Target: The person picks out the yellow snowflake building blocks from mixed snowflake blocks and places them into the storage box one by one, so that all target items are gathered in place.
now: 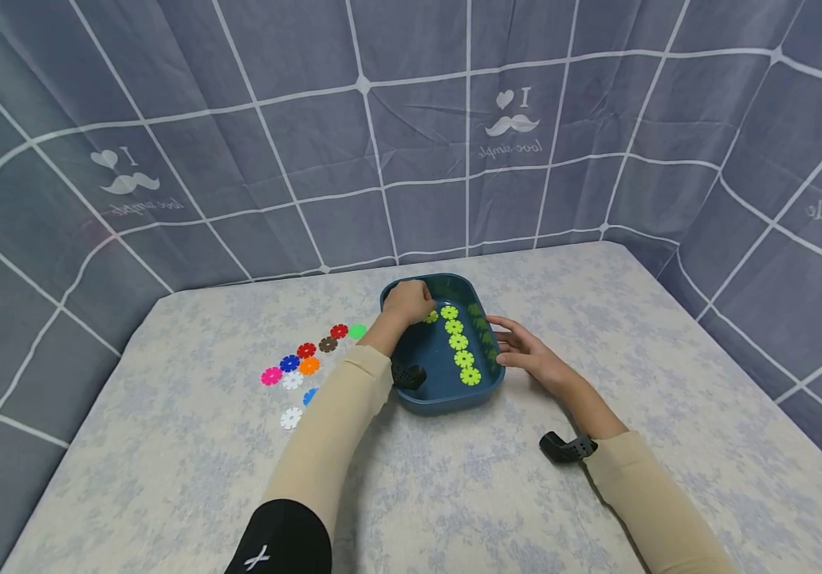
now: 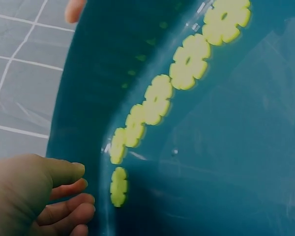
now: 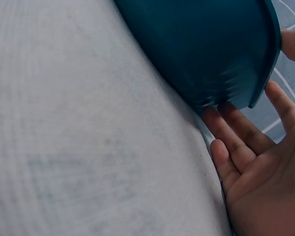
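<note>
A dark blue plastic box [image 1: 428, 405] stands on the table. Several yellow-green flower-shaped discs [image 1: 458, 342] lie in a row along its right side, and another yellow-green disc [image 2: 119, 187] continues the line at the far end. My left hand [image 1: 409, 301] reaches in over the box's far left part, fingers loosely bent. In the left wrist view its fingertips [image 2: 78, 169] are apart from the nearest disc, and nothing shows between them. Outside the box, my right hand [image 1: 525, 351] touches the right wall with extended fingers [image 3: 246, 130].
Left of the box, flower-shaped discs lie loose on the table: pink [image 1: 271, 375], orange [image 1: 308, 365], brown [image 1: 328, 344], green [image 1: 357, 332], plus red, blue and white ones. A grey-blue checked curtain [image 1: 418, 135] hangs behind the table.
</note>
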`<state>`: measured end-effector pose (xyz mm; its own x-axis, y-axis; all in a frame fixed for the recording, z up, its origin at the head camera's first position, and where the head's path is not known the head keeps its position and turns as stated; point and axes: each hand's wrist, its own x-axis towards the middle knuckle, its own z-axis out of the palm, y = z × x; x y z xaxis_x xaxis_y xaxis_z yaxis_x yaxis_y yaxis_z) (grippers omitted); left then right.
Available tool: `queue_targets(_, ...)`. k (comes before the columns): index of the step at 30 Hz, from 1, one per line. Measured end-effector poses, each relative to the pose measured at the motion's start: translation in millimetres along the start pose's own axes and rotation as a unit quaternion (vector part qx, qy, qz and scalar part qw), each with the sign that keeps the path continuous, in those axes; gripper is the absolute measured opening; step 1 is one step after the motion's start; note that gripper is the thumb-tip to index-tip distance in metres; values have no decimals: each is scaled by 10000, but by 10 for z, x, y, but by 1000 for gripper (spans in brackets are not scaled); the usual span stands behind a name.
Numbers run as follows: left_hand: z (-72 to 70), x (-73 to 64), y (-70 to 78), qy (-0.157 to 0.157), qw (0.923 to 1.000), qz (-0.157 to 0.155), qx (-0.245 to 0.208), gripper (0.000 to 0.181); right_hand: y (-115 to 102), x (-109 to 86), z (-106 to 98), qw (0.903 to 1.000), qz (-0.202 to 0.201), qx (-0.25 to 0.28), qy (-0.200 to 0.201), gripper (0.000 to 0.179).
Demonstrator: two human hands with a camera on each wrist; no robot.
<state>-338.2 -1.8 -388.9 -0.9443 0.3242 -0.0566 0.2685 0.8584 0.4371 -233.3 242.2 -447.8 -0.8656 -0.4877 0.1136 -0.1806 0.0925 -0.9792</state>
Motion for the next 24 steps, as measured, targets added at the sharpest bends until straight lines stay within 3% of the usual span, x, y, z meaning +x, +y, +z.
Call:
queue_targets(10, -188, -173, -4, 180, 9988, 359, -290, 19, -3, -4, -12, 10000, -23, 33, -34, 68)
queue_targets(24, -381, -471, -147, 326, 9967, 482, -559, 18, 6, -2, 6, 10000, -20, 21, -29, 68)
